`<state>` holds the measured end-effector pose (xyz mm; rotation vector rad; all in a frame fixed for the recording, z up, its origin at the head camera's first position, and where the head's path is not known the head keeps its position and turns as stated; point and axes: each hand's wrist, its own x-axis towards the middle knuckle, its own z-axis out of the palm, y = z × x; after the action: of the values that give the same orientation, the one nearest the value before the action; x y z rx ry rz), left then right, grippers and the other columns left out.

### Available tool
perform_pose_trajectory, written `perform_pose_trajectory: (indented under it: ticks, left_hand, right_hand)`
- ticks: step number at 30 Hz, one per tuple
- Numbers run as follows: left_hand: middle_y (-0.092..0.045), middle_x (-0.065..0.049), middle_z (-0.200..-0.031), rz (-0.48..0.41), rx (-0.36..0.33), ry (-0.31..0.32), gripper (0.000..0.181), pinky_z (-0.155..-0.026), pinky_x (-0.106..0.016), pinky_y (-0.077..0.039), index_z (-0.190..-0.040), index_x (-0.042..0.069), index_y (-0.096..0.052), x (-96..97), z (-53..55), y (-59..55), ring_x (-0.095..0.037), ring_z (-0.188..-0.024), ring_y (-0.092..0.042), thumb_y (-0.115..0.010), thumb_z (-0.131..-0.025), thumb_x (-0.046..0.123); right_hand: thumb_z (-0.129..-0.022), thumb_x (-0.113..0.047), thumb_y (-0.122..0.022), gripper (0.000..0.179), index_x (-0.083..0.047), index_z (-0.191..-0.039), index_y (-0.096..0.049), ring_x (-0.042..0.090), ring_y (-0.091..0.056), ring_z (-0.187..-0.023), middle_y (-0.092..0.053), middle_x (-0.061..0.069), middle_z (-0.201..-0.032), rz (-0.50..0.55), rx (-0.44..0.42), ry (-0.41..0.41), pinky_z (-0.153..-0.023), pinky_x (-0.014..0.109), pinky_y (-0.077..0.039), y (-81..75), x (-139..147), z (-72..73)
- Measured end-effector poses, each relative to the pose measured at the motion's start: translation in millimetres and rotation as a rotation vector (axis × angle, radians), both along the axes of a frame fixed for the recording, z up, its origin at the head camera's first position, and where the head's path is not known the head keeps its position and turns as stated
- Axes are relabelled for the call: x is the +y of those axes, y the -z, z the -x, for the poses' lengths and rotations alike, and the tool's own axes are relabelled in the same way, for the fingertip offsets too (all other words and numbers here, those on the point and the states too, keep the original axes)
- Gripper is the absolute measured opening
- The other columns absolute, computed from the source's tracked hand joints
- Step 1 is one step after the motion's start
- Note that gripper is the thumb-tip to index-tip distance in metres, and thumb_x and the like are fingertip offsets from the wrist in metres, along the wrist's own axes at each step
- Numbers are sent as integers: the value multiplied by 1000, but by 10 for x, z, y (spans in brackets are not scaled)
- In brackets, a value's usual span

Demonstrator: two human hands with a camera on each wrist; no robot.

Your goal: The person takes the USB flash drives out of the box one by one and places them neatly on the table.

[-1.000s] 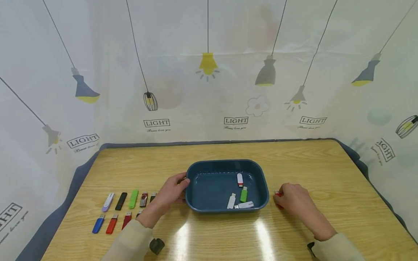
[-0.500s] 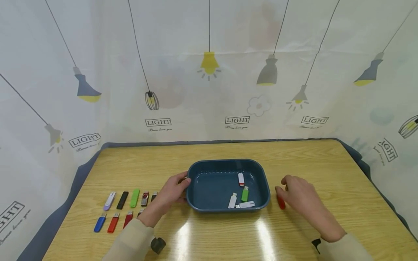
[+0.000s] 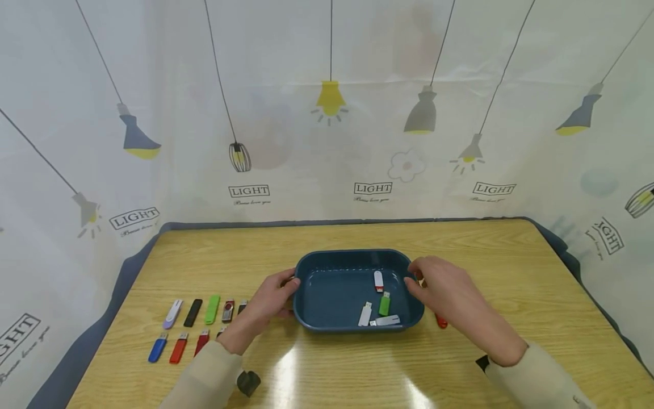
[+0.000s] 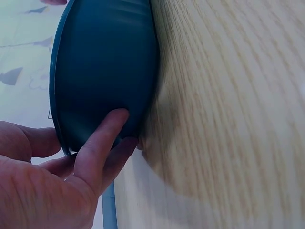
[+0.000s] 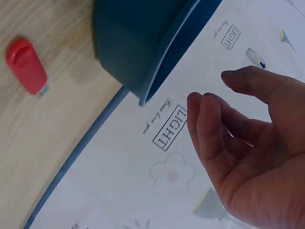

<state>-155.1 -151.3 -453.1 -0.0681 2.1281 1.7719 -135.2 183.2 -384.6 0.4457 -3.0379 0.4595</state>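
My left hand (image 3: 273, 295) grips the left end of a dark blue plastic tray (image 3: 332, 301); in the left wrist view its thumb lies at the rim and its fingers press the outer wall (image 4: 105, 57). Over the tray's right rim hovers my right hand (image 3: 444, 287), fingers loosely bent and nothing between them in the right wrist view. Inside the tray lie a green USB stick (image 3: 385, 305), a white and red USB stick (image 3: 378, 280) and two whitish ones. A red USB stick (image 5: 26, 66) rests on the table right of the tray, partly covered by my right hand in the head view.
Left of the tray, several USB sticks lie in two rows, among them a blue one (image 3: 158, 348), a black one (image 3: 193, 313) and a light green one (image 3: 212, 309). My left forearm hides part of these rows. A printed curtain (image 3: 306, 170) hangs behind the wooden table (image 3: 230, 250).
My right hand has left the red USB stick on the table and moved left to the tray's right rim. My left hand keeps its grip on the tray.
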Motion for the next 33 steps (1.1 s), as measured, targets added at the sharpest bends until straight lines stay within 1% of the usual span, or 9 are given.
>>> perform_pose_trajectory:
  ticks: [6,9,12,17,20,24,25,29,33]
  left_hand:
    - [-50,-27,-148,-6,-8,-3,48,-80,-51,-61,-157,-2,-38,0,8,9,-43,-124,-61,-46,-112,13]
    - [-49,-27,-149,-7,-13,-1,48,-80,-51,-61,-157,-2,-38,2,9,0,-43,-125,-60,-45,-112,13]
    - [-48,-28,-150,-6,-16,4,49,-80,-51,-61,-157,-2,-38,3,9,-11,-43,-126,-60,-45,-112,13]
    - [-48,-28,-150,-5,-19,6,48,-81,-51,-61,-157,-3,-38,0,20,-13,-43,-126,-59,-44,-112,14]
    - [-49,-27,-149,-4,-21,0,48,-82,-51,-61,-157,-2,-39,-3,23,-9,-42,-125,-60,-45,-112,14]
    - [-51,-26,-148,-8,-17,-5,47,-81,-52,-61,-156,-2,-40,-4,16,-4,-42,-124,-61,-45,-112,13]
    - [-51,-26,-147,-8,-14,-3,47,-81,-52,-61,-156,-2,-40,-4,14,-3,-42,-124,-61,-45,-112,13]
    - [-51,-27,-146,-7,-6,-1,47,-81,-52,-61,-156,-3,-41,-5,10,-2,-42,-122,-62,-45,-112,13]
    - [-51,-27,-146,-6,-3,2,47,-81,-52,-61,-155,-3,-41,-8,11,0,-42,-122,-62,-44,-112,13]
  right_hand:
    - [-94,-18,-77,17,-4,-104,-75,11,-59,-73,-67,0,-87,-34,-40,-136,-64,30,-54,49,-197,108]
    - [-95,-16,-76,11,-6,-98,-75,10,-56,-68,-65,-1,-81,-38,-66,-186,-61,29,-51,111,-305,131]
    - [-96,-15,-75,8,-7,-92,-74,8,-54,-64,-64,-2,-77,-32,-93,-209,-59,28,-50,178,-394,131]
    - [-96,-16,-75,19,-12,-78,-70,8,-50,-53,-57,-6,-64,-24,-181,-193,-54,28,-45,276,-511,121]
    - [-97,-20,-75,36,-15,-64,-62,10,-42,-46,-44,-6,-53,-40,-228,-169,-49,27,-36,335,-574,128]
    - [-96,-26,-76,52,-16,-53,-49,11,-36,-44,-31,-5,-48,-97,-250,-150,-47,26,-28,406,-648,144]
    - [-96,-27,-76,53,-16,-53,-48,12,-37,-44,-32,-4,-48,-113,-254,-147,-47,26,-28,415,-665,144]
    - [-93,-30,-79,49,-15,-54,-52,13,-43,-45,-38,-2,-49,-148,-263,-146,-47,27,-31,464,-721,143]
    - [-90,-30,-82,47,-15,-55,-55,13,-45,-44,-43,-2,-48,-144,-232,-171,-47,28,-36,499,-754,142]
